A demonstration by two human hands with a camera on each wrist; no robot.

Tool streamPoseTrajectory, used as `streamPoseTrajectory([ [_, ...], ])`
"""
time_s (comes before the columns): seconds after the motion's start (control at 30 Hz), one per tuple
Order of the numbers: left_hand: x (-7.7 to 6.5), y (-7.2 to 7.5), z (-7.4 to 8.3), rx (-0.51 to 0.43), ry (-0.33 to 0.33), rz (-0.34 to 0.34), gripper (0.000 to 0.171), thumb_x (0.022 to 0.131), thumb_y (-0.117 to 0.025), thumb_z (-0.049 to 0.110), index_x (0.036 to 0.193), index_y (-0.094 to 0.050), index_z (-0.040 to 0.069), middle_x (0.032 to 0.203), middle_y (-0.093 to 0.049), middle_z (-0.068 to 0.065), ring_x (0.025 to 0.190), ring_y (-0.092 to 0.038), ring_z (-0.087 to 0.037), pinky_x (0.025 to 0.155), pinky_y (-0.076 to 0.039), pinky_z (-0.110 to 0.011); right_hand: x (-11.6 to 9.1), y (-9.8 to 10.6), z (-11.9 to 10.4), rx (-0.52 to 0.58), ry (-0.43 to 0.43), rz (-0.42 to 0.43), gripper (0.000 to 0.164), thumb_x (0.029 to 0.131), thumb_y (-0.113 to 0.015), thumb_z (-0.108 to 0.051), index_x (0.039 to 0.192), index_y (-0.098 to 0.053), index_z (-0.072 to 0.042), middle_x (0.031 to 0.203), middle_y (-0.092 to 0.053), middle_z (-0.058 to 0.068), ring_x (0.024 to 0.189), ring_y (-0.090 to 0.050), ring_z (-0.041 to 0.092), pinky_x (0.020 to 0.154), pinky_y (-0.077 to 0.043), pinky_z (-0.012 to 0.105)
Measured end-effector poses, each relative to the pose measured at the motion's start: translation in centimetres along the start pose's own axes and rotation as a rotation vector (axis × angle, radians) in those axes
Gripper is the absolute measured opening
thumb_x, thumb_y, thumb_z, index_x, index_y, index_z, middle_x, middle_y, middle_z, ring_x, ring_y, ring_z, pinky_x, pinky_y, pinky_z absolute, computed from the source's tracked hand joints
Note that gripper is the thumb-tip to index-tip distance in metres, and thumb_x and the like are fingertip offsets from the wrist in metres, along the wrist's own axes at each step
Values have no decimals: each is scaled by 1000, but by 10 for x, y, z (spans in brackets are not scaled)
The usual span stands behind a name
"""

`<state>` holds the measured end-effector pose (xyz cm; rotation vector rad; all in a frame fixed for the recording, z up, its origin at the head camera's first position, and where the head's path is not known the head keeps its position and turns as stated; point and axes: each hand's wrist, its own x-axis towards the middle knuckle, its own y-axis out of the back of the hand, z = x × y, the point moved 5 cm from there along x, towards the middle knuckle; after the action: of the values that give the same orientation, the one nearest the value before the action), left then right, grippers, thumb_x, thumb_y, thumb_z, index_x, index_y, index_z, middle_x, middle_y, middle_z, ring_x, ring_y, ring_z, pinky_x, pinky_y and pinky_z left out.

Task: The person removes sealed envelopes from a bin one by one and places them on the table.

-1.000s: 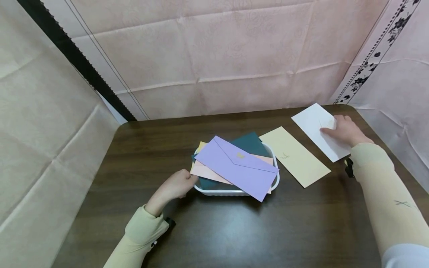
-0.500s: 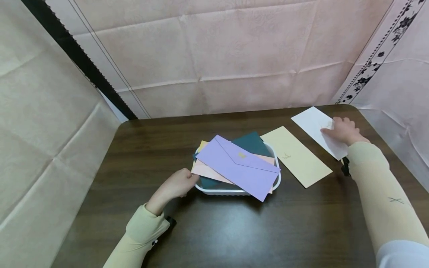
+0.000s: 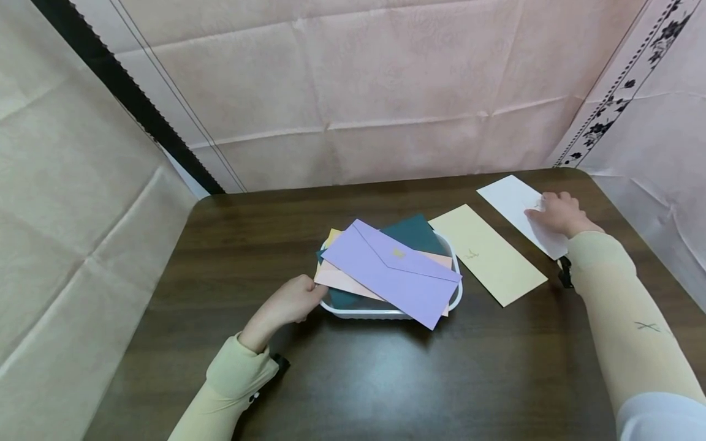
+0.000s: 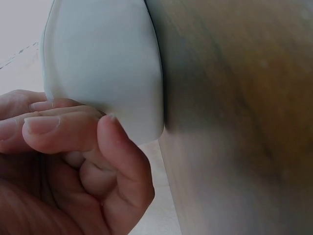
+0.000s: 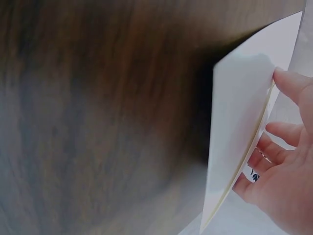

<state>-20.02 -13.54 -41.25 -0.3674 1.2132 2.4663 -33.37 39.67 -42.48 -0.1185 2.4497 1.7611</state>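
White envelope (image 3: 514, 205), beneath right fingers (image 5: 293, 87) (touching)

I have a dark brown wood-grain counter (image 3: 469, 367) with rounded far corners. Taking the white rounded-rectangular plastic basket (image 3: 368, 315) standing on it as my clock centre, I see a long cream paper envelope (image 3: 488, 256) lying just beside it near 3 o'clock. Farther out, around 2 o'clock, is a white rectangular paper envelope (image 3: 510, 202); I can't tell whether it's fully flat.
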Motion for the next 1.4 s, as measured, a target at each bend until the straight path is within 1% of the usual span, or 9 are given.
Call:
streamPoseTrajectory([
  [0.13, 0, 0, 1, 11, -2, 3, 44, 92, -43, 31, 53, -44, 11, 43, -40, 0, 37, -37, -14, 38, -26, -24, 0, -1, -2, 2, 3, -9, 79, 94, -42, -46, 133, -26, 20, 126, -20, 47, 114, -18, 63, 88, -20, 72],
  [0.37, 0, 0, -1, 5, 16, -5, 45, 93, -43, 32, 54, -45, 9, 45, -41, -2, 38, -36, -16, 38, -26, -24, 4, -5, -5, 9, 4, -31, 84, 94, -39, -51, 137, -23, 20, 131, -15, 47, 118, -15, 62, 90, -18, 72],
  [0.67, -1, 0, -2, 1, 13, -8, 45, 93, -43, 32, 54, -44, 10, 45, -40, -2, 37, -36, -16, 38, -26, -24, 6, -8, -11, 5, 13, -43, 77, 96, -39, -45, 132, -28, 22, 130, -17, 45, 117, -20, 59, 89, -21, 71],
  [0.87, -2, 2, 1, -1, -22, -1, 44, 93, -44, 30, 53, -43, 11, 44, -39, 0, 37, -36, -14, 39, -26, -24, 5, -7, -15, -7, 25, -54, 68, 97, -38, -39, 129, -33, 20, 129, -19, 44, 117, -23, 58, 89, -20, 71],
  [1.0, -1, 2, 2, -13, -40, 4, 45, 92, -43, 30, 51, -41, 12, 42, -38, 1, 36, -35, -13, 38, -25, -24, 3, -4, -19, -6, 35, -65, 66, 97, -38, -38, 127, -34, 20, 129, -19, 44, 117, -23, 58, 88, -18, 73],
  [1.07, 0, 2, 2, -16, -46, 9, 44, 92, -44, 30, 51, -41, 12, 42, -37, 1, 36, -34, -13, 37, -24, -25, 2, -2, -20, -2, 32, -66, 68, 97, -38, -39, 131, -31, 20, 130, -18, 44, 118, -22, 58, 89, -17, 73],
  [1.2, 2, 2, 0, -18, -38, 11, 43, 91, -44, 29, 52, -41, 11, 42, -38, 1, 36, -34, -13, 37, -24, -25, 4, 2, -25, 6, 30, -51, 78, 97, -37, -43, 139, -21, 20, 135, -13, 44, 121, -19, 59, 91, -15, 73],
  [1.27, 2, 1, 0, -14, -33, 10, 43, 91, -44, 29, 52, -41, 11, 43, -38, 1, 36, -35, -13, 38, -25, -25, 5, 3, -30, 10, 43, -39, 81, 96, -37, -45, 141, -18, 19, 138, -12, 43, 122, -18, 59, 91, -14, 73],
  [1.4, 1, 0, -1, -4, -28, 10, 43, 91, -44, 30, 52, -43, 11, 43, -39, 1, 37, -36, -14, 38, -26, -25, 9, 6, -44, -7, 86, -19, 81, 96, -37, -47, 143, -18, 17, 139, -14, 42, 124, -19, 58, 92, -15, 72],
])
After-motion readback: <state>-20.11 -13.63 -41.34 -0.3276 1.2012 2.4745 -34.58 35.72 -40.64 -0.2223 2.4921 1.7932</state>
